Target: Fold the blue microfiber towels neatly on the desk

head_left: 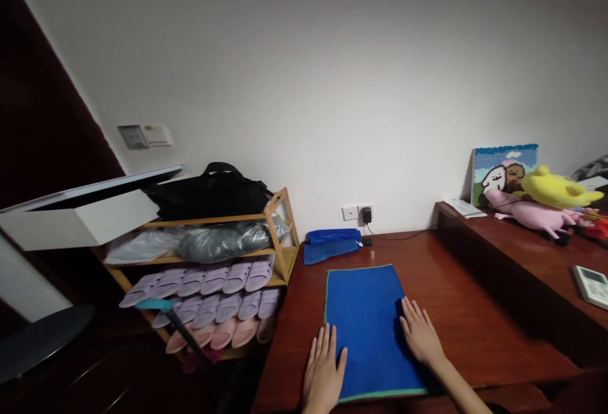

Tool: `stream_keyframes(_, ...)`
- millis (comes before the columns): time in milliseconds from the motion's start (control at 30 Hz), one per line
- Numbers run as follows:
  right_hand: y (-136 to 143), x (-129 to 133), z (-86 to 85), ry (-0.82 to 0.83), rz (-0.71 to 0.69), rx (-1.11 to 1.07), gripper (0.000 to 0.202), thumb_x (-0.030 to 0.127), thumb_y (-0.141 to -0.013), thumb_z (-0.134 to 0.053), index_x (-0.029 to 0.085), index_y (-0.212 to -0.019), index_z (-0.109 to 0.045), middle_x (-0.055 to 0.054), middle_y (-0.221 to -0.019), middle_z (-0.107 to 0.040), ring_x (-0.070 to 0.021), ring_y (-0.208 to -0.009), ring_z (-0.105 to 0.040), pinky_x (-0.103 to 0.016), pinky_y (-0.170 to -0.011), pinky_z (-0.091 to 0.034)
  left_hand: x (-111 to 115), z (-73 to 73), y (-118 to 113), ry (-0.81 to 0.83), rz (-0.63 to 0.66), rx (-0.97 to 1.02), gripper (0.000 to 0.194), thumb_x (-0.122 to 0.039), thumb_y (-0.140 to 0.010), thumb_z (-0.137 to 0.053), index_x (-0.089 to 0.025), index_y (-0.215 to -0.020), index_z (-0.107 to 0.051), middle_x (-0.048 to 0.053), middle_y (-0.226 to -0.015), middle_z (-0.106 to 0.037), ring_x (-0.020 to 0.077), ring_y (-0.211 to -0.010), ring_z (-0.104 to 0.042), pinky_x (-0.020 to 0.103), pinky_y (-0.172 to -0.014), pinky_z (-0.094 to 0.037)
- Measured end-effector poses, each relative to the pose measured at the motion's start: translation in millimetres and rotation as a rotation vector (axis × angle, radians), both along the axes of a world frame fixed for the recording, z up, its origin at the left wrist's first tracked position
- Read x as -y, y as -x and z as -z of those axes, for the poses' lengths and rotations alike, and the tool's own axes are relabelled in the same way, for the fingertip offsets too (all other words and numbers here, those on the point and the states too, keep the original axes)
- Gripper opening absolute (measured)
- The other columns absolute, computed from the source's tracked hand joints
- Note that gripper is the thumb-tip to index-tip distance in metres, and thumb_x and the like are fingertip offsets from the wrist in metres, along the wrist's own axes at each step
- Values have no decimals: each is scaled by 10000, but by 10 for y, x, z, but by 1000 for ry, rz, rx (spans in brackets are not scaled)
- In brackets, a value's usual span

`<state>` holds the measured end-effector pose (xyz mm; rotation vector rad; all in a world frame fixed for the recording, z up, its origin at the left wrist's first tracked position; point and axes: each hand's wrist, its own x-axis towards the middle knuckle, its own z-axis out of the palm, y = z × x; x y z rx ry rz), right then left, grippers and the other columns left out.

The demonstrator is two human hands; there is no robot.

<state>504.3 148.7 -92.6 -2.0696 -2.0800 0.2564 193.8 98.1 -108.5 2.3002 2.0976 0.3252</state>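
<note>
A blue cloth (368,325) with green edging lies spread flat on the reddish-brown wooden table (468,313). At its left edge, near the front, my left hand (323,363) rests palm down with the fingers stretched out and the thumb over the cloth. Across from it, my right hand (420,332) lies flat along the cloth's right edge, fingers extended and a little apart. Neither hand grips anything. Behind the spread cloth, by the wall, sits a folded blue cloth (332,246).
Left of the table stands a wooden shoe rack (280,237) with several purple slippers (216,280), pink slippers, and a black bag (213,192) on top. A raised ledge on the right holds plush toys (532,211) and a remote (591,285). A black plug (367,214) trails a cable.
</note>
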Motion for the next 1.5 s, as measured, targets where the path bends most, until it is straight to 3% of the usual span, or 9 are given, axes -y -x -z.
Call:
stream_keyframes(167,17,-228,15,64,-9,5,688,444,-1046,-162,128,-1652,-244,-25,-1726,-242,-221,-1608,-182,-434,-1312,-141,-9,56,28,-22,6,-11,700,-607,-1071,-212,-223,-1650,-303,32,-1719,-256,266,-1583,-278,483,-1296,-299)
stream_keyframes(333,-1,-240,120,46,-13,8,689,452,-1043,-160,147,-1657,-235,-22,-1727,-233,-215,-1611,-172,-447,-1313,-123,-34,97,28,-26,4,-26,693,-602,-1074,-227,-225,-1652,-289,31,-1721,-246,268,-1584,-274,484,-1295,-301)
stream_keyframes(633,21,-235,29,96,-7,22,704,448,-1033,-121,144,-1664,-193,20,-1735,-183,-216,-1619,-134,-435,-1319,-94,-88,53,6,-64,7,-68,653,-558,-1078,-279,-206,-1620,-372,50,-1696,-303,277,-1567,-313,510,-1283,-325)
stream_keyframes(733,18,-235,34,92,-4,9,707,451,-1032,-124,144,-1665,-191,18,-1736,-181,-219,-1619,-130,-436,-1318,-89,-205,-124,-304,-69,64,-46,662,-546,-1087,-231,-177,-1619,-372,65,-1695,-309,258,-1567,-312,482,-1287,-322)
stream_keyframes(867,0,-246,60,70,-11,-17,695,442,-1034,-148,160,-1665,-217,0,-1732,-209,-221,-1618,-143,-444,-1313,-101,-457,-355,-1009,-40,262,37,680,-554,-1092,-180,-170,-1624,-358,70,-1695,-325,232,-1577,-295,460,-1303,-286)
stream_keyframes(1033,-6,-254,68,70,-25,10,684,417,-1031,-166,164,-1663,-235,-2,-1731,-207,-223,-1617,-147,-446,-1311,-110,-698,-300,-1482,61,331,111,703,-578,-1083,-135,-195,-1625,-367,76,-1696,-337,220,-1584,-279,445,-1315,-244)
stream_keyframes(1200,15,-233,24,85,-15,8,697,441,-1035,-132,151,-1665,-197,11,-1732,-188,-208,-1616,-149,-436,-1315,-114,-804,-108,-974,59,193,31,695,-588,-1071,-177,-221,-1644,-320,63,-1716,-271,260,-1598,-236,506,-1310,-240)
stream_keyframes(1367,18,-231,28,85,-1,19,699,447,-1036,-134,149,-1665,-199,10,-1733,-197,-207,-1617,-143,-431,-1317,-106,-873,-154,-77,92,-15,-46,706,-573,-1066,-203,-193,-1654,-292,80,-1719,-248,273,-1600,-223,527,-1307,-226)
stream_keyframes(1500,11,-237,86,80,-3,34,698,457,-1036,-135,165,-1667,-204,11,-1732,-206,-203,-1615,-152,-432,-1315,-112,-852,-170,266,83,-10,-33,705,-566,-1069,-177,-195,-1663,-257,67,-1723,-250,240,-1600,-220,497,-1308,-226)
